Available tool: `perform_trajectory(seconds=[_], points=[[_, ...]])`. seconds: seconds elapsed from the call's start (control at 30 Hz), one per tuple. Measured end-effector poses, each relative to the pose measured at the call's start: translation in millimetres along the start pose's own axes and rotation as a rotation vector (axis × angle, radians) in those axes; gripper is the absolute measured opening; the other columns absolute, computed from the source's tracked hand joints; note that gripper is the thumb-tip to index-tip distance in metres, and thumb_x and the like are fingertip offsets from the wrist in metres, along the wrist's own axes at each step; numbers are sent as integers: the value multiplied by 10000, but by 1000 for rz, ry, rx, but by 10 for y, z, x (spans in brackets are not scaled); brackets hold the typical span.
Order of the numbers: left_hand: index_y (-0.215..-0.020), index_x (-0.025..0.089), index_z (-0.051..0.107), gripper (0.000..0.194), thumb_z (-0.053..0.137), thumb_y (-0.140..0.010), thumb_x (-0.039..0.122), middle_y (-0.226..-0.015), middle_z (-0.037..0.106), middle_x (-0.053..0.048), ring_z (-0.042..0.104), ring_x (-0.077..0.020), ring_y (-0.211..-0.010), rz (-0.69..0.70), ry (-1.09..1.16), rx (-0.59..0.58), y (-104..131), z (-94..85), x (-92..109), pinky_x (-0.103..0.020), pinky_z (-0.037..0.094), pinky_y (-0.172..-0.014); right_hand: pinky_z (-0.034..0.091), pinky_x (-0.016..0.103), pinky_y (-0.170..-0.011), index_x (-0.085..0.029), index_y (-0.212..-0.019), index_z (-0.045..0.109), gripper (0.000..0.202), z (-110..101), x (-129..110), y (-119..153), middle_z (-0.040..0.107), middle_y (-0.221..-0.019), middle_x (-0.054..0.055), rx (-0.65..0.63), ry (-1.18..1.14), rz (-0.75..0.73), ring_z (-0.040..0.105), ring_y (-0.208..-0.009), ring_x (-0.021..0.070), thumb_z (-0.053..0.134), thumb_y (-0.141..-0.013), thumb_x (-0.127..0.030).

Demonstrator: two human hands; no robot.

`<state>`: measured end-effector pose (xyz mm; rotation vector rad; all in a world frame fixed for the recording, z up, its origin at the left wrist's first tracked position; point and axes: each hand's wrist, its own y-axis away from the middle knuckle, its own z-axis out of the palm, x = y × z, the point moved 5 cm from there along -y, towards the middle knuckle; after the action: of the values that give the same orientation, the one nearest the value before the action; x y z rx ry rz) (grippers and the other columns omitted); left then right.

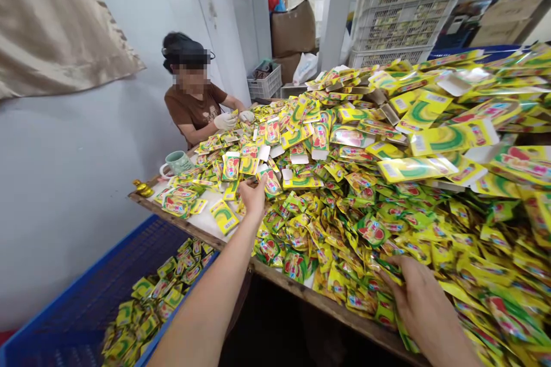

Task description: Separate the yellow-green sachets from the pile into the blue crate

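Observation:
My left hand (253,197) is closed on a small yellow-green carton (271,183) with a white end flap, above the near left part of the heap. Around it lie more flat yellow cartons (231,166), some with flaps standing up. My right hand (415,292) is at the near edge of a pile of small shiny sachets (372,230). Its thumb and fingers are closed around a yellow-green sachet (386,265), partly hidden by the hand.
A wooden-edged table (310,297) bears the heap. Below left stands a blue crate (86,292) holding filled packs. A mug (177,163) and a gold ornament (142,188) sit at the left corner. Across the table, a gloved person (196,106) handles packs. Stacked white crates (400,23) stand behind.

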<state>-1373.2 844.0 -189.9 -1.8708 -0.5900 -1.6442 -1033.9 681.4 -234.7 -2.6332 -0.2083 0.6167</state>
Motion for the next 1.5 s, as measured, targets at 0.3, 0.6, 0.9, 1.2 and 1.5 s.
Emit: perform_trajectory(seconds=[0.3, 0.6, 0.9, 1.2, 1.5], points=[[-972, 168, 628, 287, 700, -729, 304, -859, 662, -19, 606, -150, -782, 102, 135, -452, 631, -178, 252, -242, 456, -723, 484, 320, -662, -227, -805, 583, 301, -501, -4, -59, 620, -794, 25, 208, -412, 528, 603, -716, 212, 732, -643, -432], [-954, 180, 649, 198, 638, -796, 301, -685, 586, 11, 553, -151, -680, 53, -32, -1002, 1868, 22, -149, -236, 413, -636, 481, 270, -681, -217, -868, 565, 368, 64, -730, -363, 586, -793, -33, 400, -1141, 639, 570, -701, 133, 810, -608, -301], [-925, 167, 600, 224, 647, -796, 344, -867, 643, -33, 601, -184, -873, -96, 172, -996, 1741, -119, -279, -265, 456, -784, 430, 310, -742, -212, -809, 637, 73, 182, -918, -474, 645, -819, 32, -48, -358, 103, 580, -846, 210, 672, -793, -274], [-914, 151, 619, 245, 699, -769, 331, -865, 633, -28, 572, -156, -825, -239, 300, -1132, 1734, -165, -313, -242, 429, -759, 434, 277, -712, -202, -1009, 559, 213, 49, -1113, -558, 644, -915, 42, -376, -206, -76, 610, -851, 190, 558, -823, -100], [-932, 168, 593, 298, 706, -759, 383, -893, 620, -29, 575, -173, -875, -246, 281, -1131, 1712, -191, -348, -256, 442, -795, 467, 282, -723, -220, -1007, 657, 227, -6, -1168, -575, 624, -978, 56, -320, -266, -168, 608, -826, 169, 516, -869, -109]])
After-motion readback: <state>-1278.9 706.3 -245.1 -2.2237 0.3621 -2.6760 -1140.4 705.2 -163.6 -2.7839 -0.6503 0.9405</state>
